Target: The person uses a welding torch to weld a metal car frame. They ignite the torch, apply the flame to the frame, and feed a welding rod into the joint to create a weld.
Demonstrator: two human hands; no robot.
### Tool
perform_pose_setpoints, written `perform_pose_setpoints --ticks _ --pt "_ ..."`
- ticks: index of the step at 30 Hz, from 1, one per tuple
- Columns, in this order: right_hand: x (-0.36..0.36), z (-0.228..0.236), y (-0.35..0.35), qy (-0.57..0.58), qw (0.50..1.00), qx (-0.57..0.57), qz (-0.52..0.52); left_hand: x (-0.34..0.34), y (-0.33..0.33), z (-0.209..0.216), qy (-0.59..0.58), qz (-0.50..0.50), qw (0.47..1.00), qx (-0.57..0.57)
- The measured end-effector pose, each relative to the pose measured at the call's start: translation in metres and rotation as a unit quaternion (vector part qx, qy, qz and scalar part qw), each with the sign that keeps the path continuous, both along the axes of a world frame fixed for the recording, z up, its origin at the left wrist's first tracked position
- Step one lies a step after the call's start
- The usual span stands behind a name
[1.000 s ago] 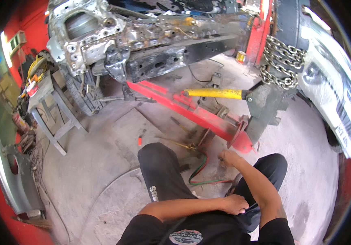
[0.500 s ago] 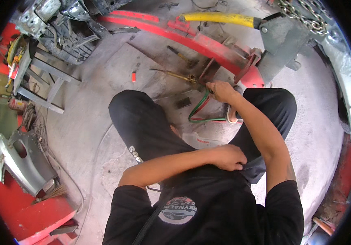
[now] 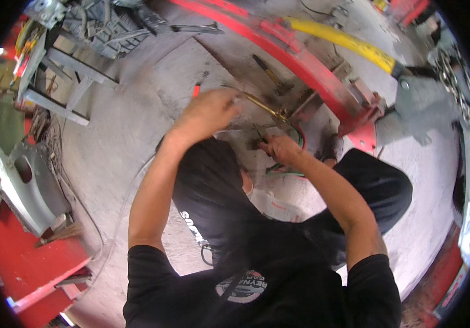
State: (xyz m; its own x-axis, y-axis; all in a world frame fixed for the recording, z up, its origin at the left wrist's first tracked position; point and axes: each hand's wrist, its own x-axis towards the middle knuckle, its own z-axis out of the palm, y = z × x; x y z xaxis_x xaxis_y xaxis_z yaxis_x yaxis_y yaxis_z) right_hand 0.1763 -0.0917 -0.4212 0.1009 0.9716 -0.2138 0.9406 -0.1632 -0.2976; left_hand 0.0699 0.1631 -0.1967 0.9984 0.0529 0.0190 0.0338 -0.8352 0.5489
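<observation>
My left hand (image 3: 207, 113) is over the floor beside my left knee, blurred, its fingers pointing toward the tip of a brass gas torch (image 3: 266, 106). Whether it holds anything is unclear. The torch lies on the concrete, with green and red hoses (image 3: 302, 135) running from its rear end. My right hand (image 3: 283, 148), closed, pinches a small, thin dark thing (image 3: 258, 131) just below the torch; its kind cannot be made out. A small orange-red object (image 3: 197, 89) lies just beyond my left hand.
A hammer-like tool (image 3: 270, 72) with a black and yellow handle lies beyond the torch. Across the far side runs a red steel beam (image 3: 300, 60) with a yellow bar (image 3: 350, 41). At left are a metal stand (image 3: 65, 82) and a silver body panel (image 3: 30, 186) on a red platform (image 3: 22, 246).
My left hand has risen from my lap and reached forward past my left knee. My right hand has left the torch's hose end and moved nearer and left. The view has shifted.
</observation>
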Motion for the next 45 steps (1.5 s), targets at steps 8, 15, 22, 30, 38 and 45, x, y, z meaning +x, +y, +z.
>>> perform_pose_setpoints --ticks 8,15,22,30,38,45 --pt "0.047 -0.039 0.042 -0.142 0.989 -0.026 0.005 0.003 0.172 -0.223 0.055 0.227 0.972 -0.014" --pt "0.051 -0.039 0.026 -0.157 0.939 0.019 -0.305 0.035 0.168 -0.347 0.236 0.291 0.927 0.006" --pt "0.093 -0.083 0.023 0.011 0.930 0.014 -0.367 0.070 0.195 -0.390 0.179 0.273 0.941 0.086" --pt "0.096 -0.081 0.016 0.216 0.878 -0.094 -0.416 0.070 0.197 -0.416 0.155 0.269 0.940 0.144" --pt "0.037 -0.006 0.020 0.411 0.759 0.059 -0.502 0.018 0.166 -0.424 0.072 0.380 0.922 0.032" --pt "-0.013 0.077 -0.071 0.299 0.795 0.264 -0.457 -0.009 0.153 -0.346 -0.009 0.151 0.979 -0.139"
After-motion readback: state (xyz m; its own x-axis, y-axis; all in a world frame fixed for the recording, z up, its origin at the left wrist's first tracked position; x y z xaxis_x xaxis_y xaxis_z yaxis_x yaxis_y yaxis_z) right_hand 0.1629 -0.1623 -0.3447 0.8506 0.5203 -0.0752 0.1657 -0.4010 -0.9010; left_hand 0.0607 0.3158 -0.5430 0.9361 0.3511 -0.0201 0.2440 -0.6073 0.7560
